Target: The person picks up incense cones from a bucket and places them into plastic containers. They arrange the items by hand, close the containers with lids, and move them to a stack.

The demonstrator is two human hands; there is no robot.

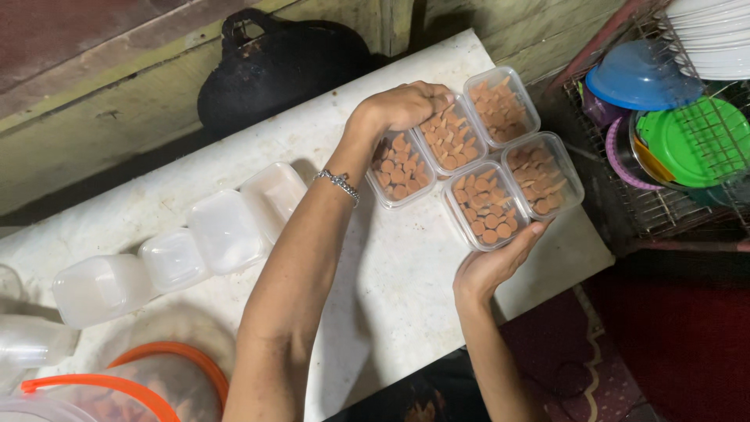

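Observation:
Several small clear plastic containers filled with orange-brown snack pieces stand grouped on the white table (391, 297). My left hand (402, 105) reaches over from the left, its fingers curled on the far rim of a middle container (453, 139), next to another container (400, 168). My right hand (496, 262) presses its open fingers against the near side of the front container (486, 205). Two more filled containers (544, 176) (501, 105) sit to the right of them. A bracelet (340, 184) circles my left wrist.
A row of empty lidded clear containers (226, 230) lies at the left. A big jar with an orange rim (172, 375) stands at the lower left. A black pan (273, 66) rests behind the table. A wire rack with coloured bowls and lids (672, 141) stands at the right.

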